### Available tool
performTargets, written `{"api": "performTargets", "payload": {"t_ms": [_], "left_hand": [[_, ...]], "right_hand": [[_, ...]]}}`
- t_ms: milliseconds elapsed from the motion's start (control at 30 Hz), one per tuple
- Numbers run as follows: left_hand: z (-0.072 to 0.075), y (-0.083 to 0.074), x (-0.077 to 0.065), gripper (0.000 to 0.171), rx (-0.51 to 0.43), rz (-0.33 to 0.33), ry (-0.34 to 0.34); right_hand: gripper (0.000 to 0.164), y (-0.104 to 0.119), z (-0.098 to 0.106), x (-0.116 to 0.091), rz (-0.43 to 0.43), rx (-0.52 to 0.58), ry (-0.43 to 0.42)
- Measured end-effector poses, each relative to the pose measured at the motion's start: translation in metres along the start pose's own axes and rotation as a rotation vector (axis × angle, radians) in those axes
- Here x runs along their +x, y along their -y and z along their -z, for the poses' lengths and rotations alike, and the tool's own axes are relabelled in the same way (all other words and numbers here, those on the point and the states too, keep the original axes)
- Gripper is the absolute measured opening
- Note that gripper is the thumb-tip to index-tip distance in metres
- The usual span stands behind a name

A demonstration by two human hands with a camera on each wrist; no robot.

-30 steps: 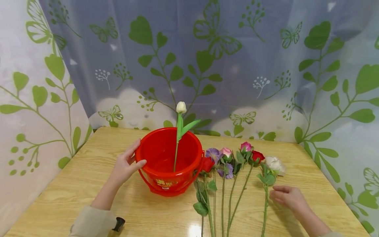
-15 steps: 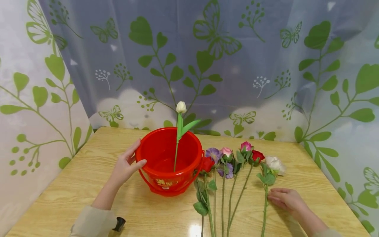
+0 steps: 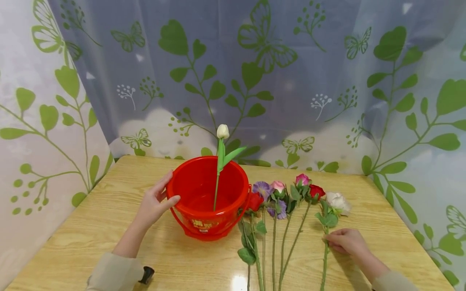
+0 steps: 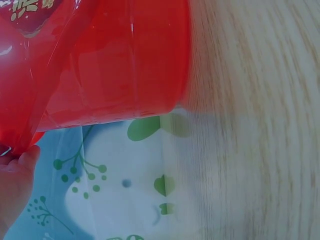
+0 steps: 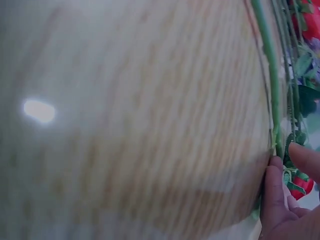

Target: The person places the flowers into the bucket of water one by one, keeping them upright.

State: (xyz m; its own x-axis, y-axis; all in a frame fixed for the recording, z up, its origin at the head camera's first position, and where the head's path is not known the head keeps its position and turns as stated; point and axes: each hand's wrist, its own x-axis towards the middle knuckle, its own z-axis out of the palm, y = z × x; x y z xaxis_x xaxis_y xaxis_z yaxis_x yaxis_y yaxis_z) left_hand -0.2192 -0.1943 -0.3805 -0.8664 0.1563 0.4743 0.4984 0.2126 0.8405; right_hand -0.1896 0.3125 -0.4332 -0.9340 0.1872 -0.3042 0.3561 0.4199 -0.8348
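A red bucket (image 3: 198,226) with gold lettering stands on the wooden table, and a white tulip (image 3: 223,132) with green leaves leans upright inside it. My left hand (image 3: 153,204) holds the bucket's left rim, the thumb at the near side and the fingers farther back. On the right, a white rose (image 3: 337,203) lies on the table. My right hand (image 3: 347,242) pinches its green stem just below the leaves. The right wrist view shows the thumb and fingers at the stem (image 5: 273,90); the exact contact is partly hidden there.
Between bucket and right hand lie several artificial flowers, stems towards me: a red rose (image 3: 255,201), purple flowers (image 3: 263,190), a pink rose (image 3: 278,186), a magenta rose (image 3: 303,180) and a dark red rose (image 3: 316,191). A leaf-patterned curtain (image 3: 291,89) hangs behind the table (image 3: 189,266).
My right hand has moved left to the white rose's stem, and its fingers have come together on it. The left hand, bucket and tulip stay as they were.
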Motion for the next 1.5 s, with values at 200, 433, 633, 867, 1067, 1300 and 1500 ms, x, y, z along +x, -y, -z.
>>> {"api": "performTargets", "payload": {"t_ms": [200, 433, 633, 867, 1067, 1300, 1500], "left_hand": [[0.000, 0.000, 0.000, 0.063, 0.007, 0.008, -0.004], [0.000, 0.000, 0.000, 0.063, 0.006, 0.013, -0.003], [0.000, 0.001, -0.001, 0.063, -0.005, 0.011, -0.007], [0.000, 0.002, -0.001, 0.063, -0.003, 0.021, -0.004], [0.001, 0.000, 0.000, 0.064, -0.001, 0.025, -0.002], [0.001, -0.001, 0.001, 0.064, 0.007, 0.028, -0.002], [0.000, 0.001, 0.000, 0.063, -0.002, 0.025, -0.002]], "right_hand": [[0.025, 0.004, -0.001, 0.001, 0.005, -0.088, -0.024], [0.017, 0.002, -0.002, 0.001, -0.007, -0.058, -0.020], [0.015, 0.002, 0.000, 0.001, -0.008, -0.004, -0.004], [0.012, 0.000, 0.001, 0.000, -0.017, 0.116, 0.001], [0.007, 0.002, 0.006, -0.004, -0.008, 0.237, 0.019], [0.025, 0.011, 0.013, -0.011, 0.047, 0.220, 0.040], [0.035, 0.024, 0.018, -0.018, 0.073, 0.273, 0.073]]}}
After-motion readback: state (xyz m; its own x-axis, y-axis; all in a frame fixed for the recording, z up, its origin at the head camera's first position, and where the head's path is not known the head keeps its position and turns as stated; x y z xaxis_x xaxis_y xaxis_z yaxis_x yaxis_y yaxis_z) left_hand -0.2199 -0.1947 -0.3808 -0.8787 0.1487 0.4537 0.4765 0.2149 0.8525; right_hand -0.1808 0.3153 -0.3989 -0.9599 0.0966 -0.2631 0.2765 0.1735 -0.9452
